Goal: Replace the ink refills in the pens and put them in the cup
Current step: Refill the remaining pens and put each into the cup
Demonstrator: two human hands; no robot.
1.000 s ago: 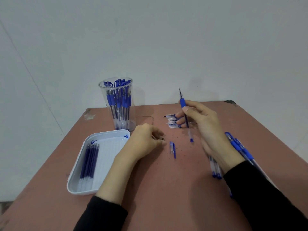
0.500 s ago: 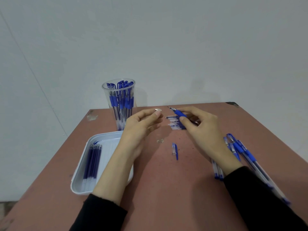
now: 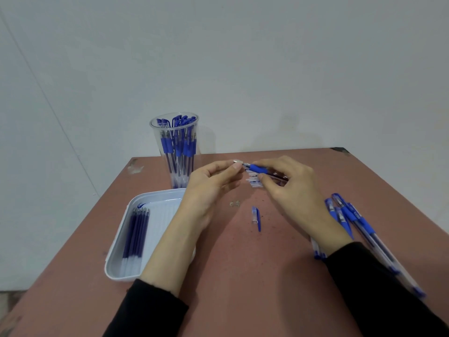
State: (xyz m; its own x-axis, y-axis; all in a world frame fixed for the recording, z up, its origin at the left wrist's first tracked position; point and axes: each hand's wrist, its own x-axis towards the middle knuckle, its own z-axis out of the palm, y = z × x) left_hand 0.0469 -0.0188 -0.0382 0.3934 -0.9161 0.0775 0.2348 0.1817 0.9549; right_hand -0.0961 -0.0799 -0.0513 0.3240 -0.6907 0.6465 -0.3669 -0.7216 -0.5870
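Near the bench's (image 3: 243, 276) far edge, the right hand (image 3: 291, 188) grips a blue pen (image 3: 258, 168) level while the left hand (image 3: 209, 183) pinches its metal tip (image 3: 237, 162) at the nose, seemingly to screw it on, with the cup (image 3: 176, 152) standing far-left.

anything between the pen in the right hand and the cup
Only the left hand, pinching a metal tip at the front of the pen, sits between it and the cup. Nothing else visible does.
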